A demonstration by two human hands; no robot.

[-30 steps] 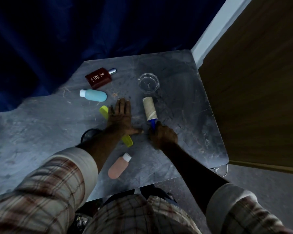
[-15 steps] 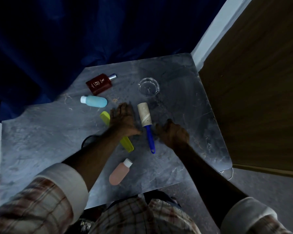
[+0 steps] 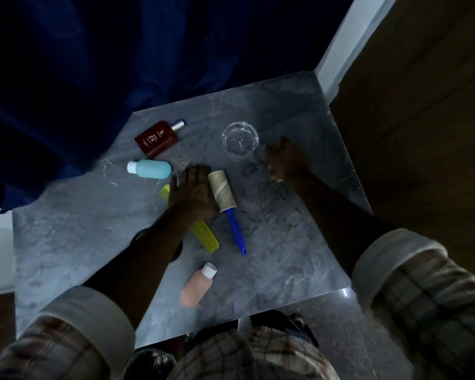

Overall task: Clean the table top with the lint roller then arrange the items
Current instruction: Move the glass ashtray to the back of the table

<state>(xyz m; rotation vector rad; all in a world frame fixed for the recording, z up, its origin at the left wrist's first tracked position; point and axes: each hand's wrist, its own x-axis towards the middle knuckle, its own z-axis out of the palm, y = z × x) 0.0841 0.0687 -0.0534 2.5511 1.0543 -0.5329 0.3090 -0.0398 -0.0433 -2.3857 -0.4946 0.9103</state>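
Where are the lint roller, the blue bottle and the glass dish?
lint roller [image 3: 222,191], head view, on the paper roll part.
blue bottle [image 3: 154,169], head view, on the middle of its body.
glass dish [image 3: 240,140], head view, on its clear bottom.

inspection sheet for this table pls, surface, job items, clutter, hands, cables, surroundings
surface: grey marbled table top, dark hairs strewn right of centre
job's things: lint roller lying flat, blue handle free
clutter: red perfume bottle, blue bottle, pink bottle, yellow comb, glass dish
grippers: left hand flat over the comb; right hand empty beside the dish
cables: nothing seen
surroundings: blue curtain, wooden panel
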